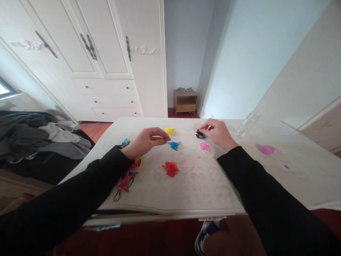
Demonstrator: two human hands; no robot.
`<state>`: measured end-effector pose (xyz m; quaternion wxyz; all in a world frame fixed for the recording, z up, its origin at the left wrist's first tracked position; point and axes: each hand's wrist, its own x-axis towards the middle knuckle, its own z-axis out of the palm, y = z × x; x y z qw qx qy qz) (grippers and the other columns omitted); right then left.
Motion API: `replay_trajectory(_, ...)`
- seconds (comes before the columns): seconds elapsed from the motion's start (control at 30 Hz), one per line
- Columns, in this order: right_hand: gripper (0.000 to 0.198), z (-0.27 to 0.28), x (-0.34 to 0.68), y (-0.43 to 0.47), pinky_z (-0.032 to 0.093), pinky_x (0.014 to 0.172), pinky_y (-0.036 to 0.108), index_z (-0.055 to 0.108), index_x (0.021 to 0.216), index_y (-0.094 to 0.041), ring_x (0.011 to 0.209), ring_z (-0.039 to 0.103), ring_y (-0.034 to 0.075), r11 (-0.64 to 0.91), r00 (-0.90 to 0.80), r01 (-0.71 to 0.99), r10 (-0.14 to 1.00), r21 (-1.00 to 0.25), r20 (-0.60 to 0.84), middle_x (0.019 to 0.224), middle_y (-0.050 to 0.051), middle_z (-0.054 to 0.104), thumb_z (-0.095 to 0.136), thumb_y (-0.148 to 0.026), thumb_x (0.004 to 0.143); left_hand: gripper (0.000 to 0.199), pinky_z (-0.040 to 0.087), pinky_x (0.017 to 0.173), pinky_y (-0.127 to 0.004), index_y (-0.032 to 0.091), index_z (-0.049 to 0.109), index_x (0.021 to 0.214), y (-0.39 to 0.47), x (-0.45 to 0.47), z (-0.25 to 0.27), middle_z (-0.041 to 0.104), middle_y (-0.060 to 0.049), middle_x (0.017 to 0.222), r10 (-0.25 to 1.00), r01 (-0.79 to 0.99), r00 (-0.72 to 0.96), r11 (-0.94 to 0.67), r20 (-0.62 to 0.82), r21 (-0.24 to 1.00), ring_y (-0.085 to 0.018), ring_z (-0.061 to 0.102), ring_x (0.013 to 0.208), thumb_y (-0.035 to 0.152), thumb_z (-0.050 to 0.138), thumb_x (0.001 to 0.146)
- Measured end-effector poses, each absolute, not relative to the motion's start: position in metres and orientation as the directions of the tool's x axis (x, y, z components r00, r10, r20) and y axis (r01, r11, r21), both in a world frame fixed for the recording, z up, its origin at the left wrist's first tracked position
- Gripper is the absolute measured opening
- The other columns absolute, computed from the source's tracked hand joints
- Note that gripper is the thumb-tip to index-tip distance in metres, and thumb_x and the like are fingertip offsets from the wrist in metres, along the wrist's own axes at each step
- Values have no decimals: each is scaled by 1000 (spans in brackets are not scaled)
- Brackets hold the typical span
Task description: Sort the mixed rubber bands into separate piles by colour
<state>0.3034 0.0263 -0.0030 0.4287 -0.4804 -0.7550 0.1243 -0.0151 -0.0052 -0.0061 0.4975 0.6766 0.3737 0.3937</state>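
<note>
My left hand [149, 140] is closed in a pinch just left of a small pile of blue rubber bands [174, 145]. A tiny dark bit shows at its fingertips, too small to name. My right hand [216, 132] has thumb and forefinger pinched at the edge of a pile of black rubber bands [200, 135]; what lies between them is hidden. Yellow rubber bands [169, 131] sit behind the blue ones, pink rubber bands [205, 147] in front of the black ones. Red rubber bands [171, 169] lie nearest me. Partly under my left forearm is a mixed-colour heap of rubber bands [126, 180].
The piles lie on a white table [197, 192]. A clear plastic bottle [247, 124] lies at its back right, with a pink translucent object [267, 150] nearer. Clothes [39, 137] are heaped at left. Behind stand a white wardrobe [106, 87] and a small wooden cabinet [185, 101].
</note>
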Motion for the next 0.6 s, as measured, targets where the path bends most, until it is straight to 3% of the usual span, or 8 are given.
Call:
replay_trajectory(0.2, 8, 12, 251, -11, 46, 63, 30, 79, 80, -19, 68, 61, 14, 566, -366, 451, 823, -691, 435, 77, 3, 74, 78, -28, 80, 35, 57, 101, -46, 14, 68, 98, -6, -13, -8, 79, -10, 99, 914, 22, 384, -155, 135, 988, -23, 76, 100, 34, 87, 76)
replay_trajectory(0.4, 4, 13, 214, -42, 48, 69, 29, 79, 80, -19, 73, 62, 13, 601, -660, 302, 692, -740, 293, 79, 3, 73, 79, -22, 81, 45, 58, 95, -45, 15, 66, 98, -5, -15, -7, 75, -5, 95, 926, 66, 333, -211, 177, 975, -27, 77, 97, 35, 93, 67)
replay_trajectory(0.6, 9, 6, 213, -41, 47, 66, 29, 78, 81, -18, 70, 60, 13, 572, -661, 307, 703, -761, 261, 76, 2, 71, 83, -26, 78, 47, 60, 89, -42, 16, 63, 99, -7, -13, -6, 72, 0, 79, 928, 21, 351, -144, 128, 989, -26, 78, 90, 36, 93, 68)
